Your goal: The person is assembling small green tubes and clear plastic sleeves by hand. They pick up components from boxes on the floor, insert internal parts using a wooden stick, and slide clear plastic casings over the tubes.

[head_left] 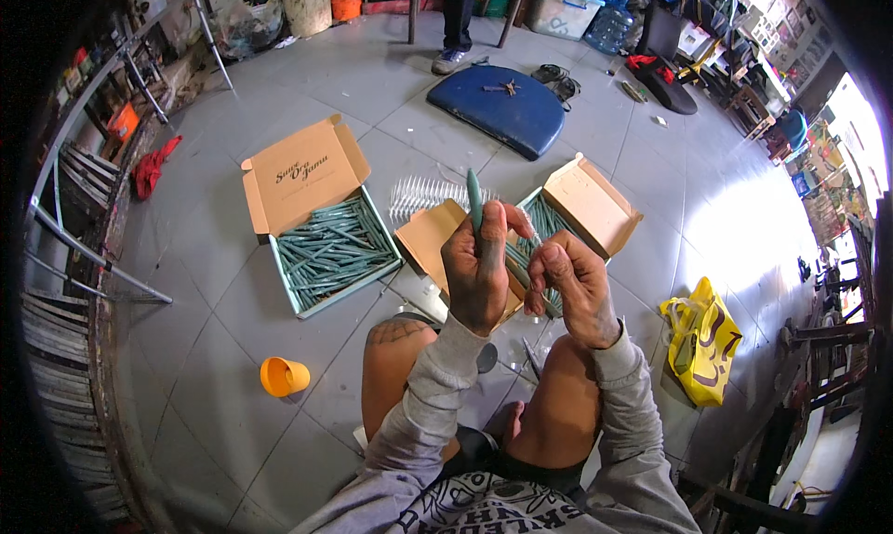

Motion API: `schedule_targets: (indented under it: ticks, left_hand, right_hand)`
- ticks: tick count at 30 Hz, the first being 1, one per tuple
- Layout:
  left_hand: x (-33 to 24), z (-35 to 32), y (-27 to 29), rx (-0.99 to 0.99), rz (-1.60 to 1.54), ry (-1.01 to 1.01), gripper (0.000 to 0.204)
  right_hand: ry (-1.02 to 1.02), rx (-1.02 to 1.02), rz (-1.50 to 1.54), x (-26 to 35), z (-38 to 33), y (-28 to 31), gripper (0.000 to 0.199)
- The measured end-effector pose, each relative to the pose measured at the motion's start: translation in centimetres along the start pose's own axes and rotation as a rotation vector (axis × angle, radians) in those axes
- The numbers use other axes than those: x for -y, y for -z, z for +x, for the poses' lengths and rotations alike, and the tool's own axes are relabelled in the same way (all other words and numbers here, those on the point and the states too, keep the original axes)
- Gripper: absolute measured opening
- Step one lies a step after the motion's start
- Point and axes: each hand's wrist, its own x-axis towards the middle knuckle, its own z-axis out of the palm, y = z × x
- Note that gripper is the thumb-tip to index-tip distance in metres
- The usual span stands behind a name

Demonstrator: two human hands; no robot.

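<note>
My left hand [477, 272] is closed around a slim teal stick [473, 199] that stands upright with its narrowed end up. Beside it my right hand [574, 283] pinches a small clear piece [531, 223], perhaps plastic, between thumb and fingers; its exact kind is too small to tell. Below and left of the hands lies an open box [381, 220] full of loose teal sticks [332, 248]. Another open box [588, 199] of such sticks sits behind my right hand, partly hidden. A brown cardboard flap [430, 237] shows behind my left hand, near a row of clear spiky pieces [431, 198].
An orange cup [284, 377] lies left of my knees, and a yellow bag [704, 343] is at the right. A blue cushion [499, 108] rests on the tiled floor ahead. Farther back stands a person's shoe [450, 61] near chair legs. A metal frame [88, 246] is at the left.
</note>
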Motion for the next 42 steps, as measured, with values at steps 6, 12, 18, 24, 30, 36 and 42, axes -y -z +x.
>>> schedule_targets:
  ticks: [6, 12, 18, 24, 30, 36, 42]
  left_hand:
    - [0.5, -0.2, 0.0, -0.002, 0.052, -0.036, 0.021]
    - [0.2, 0.0, -0.1, -0.203, 0.022, -0.112, 0.021]
    - [0.2, -0.5, -0.3, 0.014, -0.070, -0.075, 0.022]
    - [-0.3, -1.5, -0.6, 0.248, -0.113, 0.154, 0.022]
    - [-1.9, -1.8, -0.2, 0.071, 0.079, 0.121, 0.023]
    - [-1.5, -2.2, -0.6, 0.055, 0.050, 0.030, 0.018]
    - [-2.2, -2.4, -0.4, 0.192, 0.114, 0.001, 0.018]
  right_hand:
    - [0.051, 0.021, -0.007, 0.7, -0.1, -0.5, 0.028]
    - [0.073, -0.070, -0.093, 1.6, -0.4, -0.6, 0.027]
    - [0.145, -0.191, -0.182, 1.4, -0.5, -0.6, 0.034]
    - [0.151, -0.156, -0.169, 0.9, -0.9, 0.4, 0.037]
    - [0.212, -0.090, 0.183, 2.2, -1.4, 0.3, 0.022]
    - [0.138, -0.141, 0.052, 2.7, -1.9, -0.3, 0.014]
    - [0.174, -0.127, 0.241, 2.4, -1.9, -0.1, 0.013]
